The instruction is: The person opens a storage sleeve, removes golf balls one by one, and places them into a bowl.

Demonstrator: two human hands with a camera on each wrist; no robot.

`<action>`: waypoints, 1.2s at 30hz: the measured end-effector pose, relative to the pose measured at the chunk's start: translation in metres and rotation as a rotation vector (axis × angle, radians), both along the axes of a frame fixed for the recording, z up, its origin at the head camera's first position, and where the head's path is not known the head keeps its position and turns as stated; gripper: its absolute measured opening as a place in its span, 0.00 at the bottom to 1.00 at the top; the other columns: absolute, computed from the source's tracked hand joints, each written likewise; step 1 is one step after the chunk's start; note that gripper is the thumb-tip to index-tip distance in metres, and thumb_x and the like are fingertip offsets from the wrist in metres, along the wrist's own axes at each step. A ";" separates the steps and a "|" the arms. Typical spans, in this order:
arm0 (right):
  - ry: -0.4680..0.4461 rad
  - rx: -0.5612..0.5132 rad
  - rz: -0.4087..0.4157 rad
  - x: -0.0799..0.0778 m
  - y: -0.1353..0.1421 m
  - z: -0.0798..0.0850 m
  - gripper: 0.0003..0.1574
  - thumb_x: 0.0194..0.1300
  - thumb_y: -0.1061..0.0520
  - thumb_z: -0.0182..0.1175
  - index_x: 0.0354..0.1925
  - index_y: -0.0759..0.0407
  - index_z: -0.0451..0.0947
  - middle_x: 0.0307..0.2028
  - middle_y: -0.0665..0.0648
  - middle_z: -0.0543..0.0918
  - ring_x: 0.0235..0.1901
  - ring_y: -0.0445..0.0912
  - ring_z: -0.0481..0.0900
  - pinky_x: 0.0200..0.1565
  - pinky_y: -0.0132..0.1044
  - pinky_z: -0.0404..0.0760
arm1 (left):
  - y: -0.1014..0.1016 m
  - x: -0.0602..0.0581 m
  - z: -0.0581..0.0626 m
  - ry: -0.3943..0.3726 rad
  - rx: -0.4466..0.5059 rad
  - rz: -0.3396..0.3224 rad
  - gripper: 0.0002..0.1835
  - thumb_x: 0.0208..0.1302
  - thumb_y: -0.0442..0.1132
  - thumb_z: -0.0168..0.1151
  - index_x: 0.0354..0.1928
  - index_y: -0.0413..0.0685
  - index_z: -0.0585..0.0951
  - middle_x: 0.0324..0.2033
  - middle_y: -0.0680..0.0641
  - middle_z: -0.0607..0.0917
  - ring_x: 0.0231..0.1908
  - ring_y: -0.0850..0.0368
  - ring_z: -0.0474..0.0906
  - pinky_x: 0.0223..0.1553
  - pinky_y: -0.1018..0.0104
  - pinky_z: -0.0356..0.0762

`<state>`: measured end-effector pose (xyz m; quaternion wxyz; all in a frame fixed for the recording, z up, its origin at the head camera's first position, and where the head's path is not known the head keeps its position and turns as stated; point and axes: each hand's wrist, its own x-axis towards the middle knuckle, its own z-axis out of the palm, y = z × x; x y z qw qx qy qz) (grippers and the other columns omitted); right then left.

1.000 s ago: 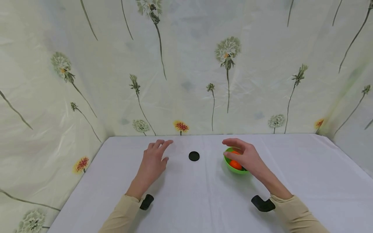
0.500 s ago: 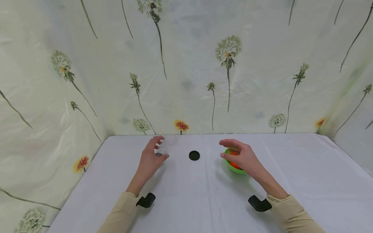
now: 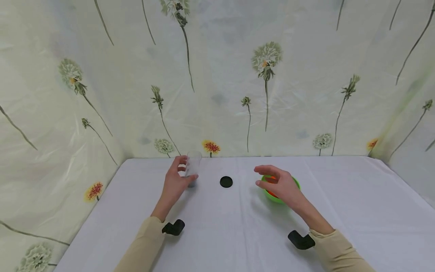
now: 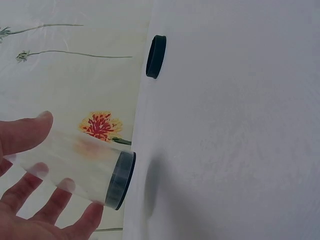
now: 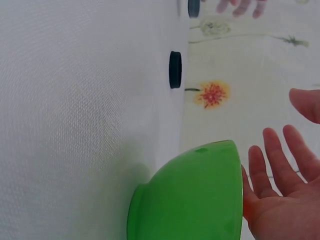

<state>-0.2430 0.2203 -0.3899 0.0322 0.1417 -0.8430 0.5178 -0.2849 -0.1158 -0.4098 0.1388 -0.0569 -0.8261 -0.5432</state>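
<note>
My left hand (image 3: 174, 183) grips a clear, see-through cylindrical container (image 4: 75, 162), thumb on one side and fingers on the other. Its dark grey base (image 4: 121, 181) points down, a little above the table, with a shadow beside it. A round black lid (image 3: 226, 181) lies flat on the table between the two hands. My right hand (image 3: 284, 187) hovers over a green bowl (image 5: 190, 197), thumb and fingers spread apart with nothing between them. Orange things (image 3: 272, 193) sit inside the bowl, partly hidden by that hand.
A white cloth covers the table (image 3: 221, 230). Behind it hangs a flower-printed curtain (image 3: 217, 94), which also runs along the left and right sides. Black wrist mounts (image 3: 301, 240) stick out from both sleeves.
My left hand has closed round the clear container, which has swung from tilted to nearly upright. The right hand has drifted slightly left and down over the bowl. The lid stays put.
</note>
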 end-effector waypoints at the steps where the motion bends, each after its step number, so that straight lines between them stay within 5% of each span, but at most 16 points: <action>1: -0.001 0.000 0.000 0.000 0.000 0.000 0.27 0.64 0.51 0.67 0.60 0.54 0.76 0.58 0.55 0.79 0.58 0.51 0.75 0.57 0.41 0.75 | 0.000 -0.001 -0.001 -0.003 0.002 -0.003 0.34 0.53 0.30 0.74 0.60 0.53 0.71 0.54 0.45 0.75 0.50 0.47 0.74 0.44 0.53 0.78; 8: -0.007 -0.010 0.005 -0.001 0.000 -0.003 0.27 0.64 0.51 0.67 0.60 0.55 0.76 0.58 0.56 0.79 0.57 0.53 0.76 0.51 0.26 0.74 | 0.002 -0.005 -0.006 -0.020 0.038 -0.005 0.33 0.53 0.30 0.74 0.60 0.53 0.71 0.54 0.44 0.75 0.50 0.46 0.74 0.46 0.52 0.76; 36: -0.021 0.003 -0.015 0.002 0.001 -0.005 0.26 0.66 0.50 0.65 0.60 0.53 0.76 0.58 0.56 0.79 0.56 0.54 0.76 0.51 0.30 0.75 | -0.006 -0.016 -0.018 -0.044 0.185 -0.061 0.33 0.52 0.29 0.74 0.60 0.49 0.70 0.54 0.44 0.74 0.53 0.44 0.73 0.45 0.54 0.76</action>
